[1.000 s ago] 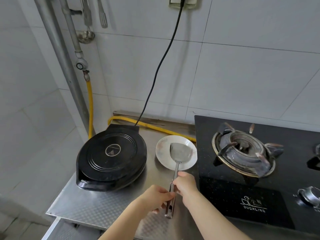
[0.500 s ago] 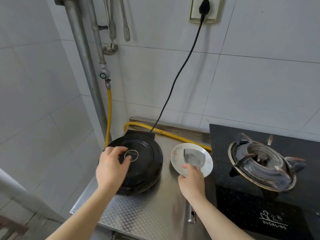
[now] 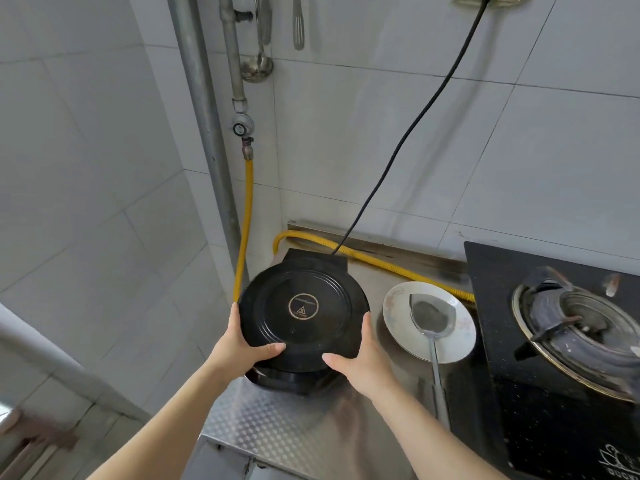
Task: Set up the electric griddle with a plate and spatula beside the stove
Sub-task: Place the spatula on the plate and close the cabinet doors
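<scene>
The left hand (image 3: 242, 344) and right hand (image 3: 363, 365) grip the griddle (image 3: 304, 306) by its near rim, thumbs on top, at the counter's (image 3: 277, 431) left edge. The plate (image 3: 460, 341), carrying the spatula (image 3: 431, 313), sits between it and the stove (image 3: 519, 427).

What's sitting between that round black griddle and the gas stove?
Head view: right of the round black electric griddle, a round white plate lies on the steel counter, with a metal spatula resting its blade on it.
</scene>
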`<state>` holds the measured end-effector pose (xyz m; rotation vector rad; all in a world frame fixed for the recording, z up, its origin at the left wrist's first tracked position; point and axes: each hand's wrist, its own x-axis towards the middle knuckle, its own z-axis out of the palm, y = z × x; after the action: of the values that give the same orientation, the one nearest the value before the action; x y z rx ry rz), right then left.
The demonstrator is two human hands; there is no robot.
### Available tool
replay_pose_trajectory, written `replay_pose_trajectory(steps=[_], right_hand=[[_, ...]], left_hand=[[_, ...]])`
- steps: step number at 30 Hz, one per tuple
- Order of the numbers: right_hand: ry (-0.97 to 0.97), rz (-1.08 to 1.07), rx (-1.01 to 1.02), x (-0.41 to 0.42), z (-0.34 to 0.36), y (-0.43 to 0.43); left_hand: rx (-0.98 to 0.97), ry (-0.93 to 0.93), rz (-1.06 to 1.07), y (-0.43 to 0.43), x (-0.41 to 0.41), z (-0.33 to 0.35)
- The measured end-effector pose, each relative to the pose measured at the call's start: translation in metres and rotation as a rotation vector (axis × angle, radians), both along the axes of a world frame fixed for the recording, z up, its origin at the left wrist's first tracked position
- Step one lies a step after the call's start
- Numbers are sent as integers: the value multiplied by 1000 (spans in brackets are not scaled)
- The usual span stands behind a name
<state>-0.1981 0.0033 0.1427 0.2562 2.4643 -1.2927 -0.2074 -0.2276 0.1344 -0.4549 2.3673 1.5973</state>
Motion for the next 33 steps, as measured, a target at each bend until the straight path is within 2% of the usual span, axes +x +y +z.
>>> replay_pose_trajectory(steps=[10, 33], right_hand=[[-26, -99, -80, -4, 5, -5], [-128, -192, -71, 16, 14, 2]], left_hand=[[-14, -45, -16, -3, -5, 5], [-104, -87, -76, 6, 0, -7]])
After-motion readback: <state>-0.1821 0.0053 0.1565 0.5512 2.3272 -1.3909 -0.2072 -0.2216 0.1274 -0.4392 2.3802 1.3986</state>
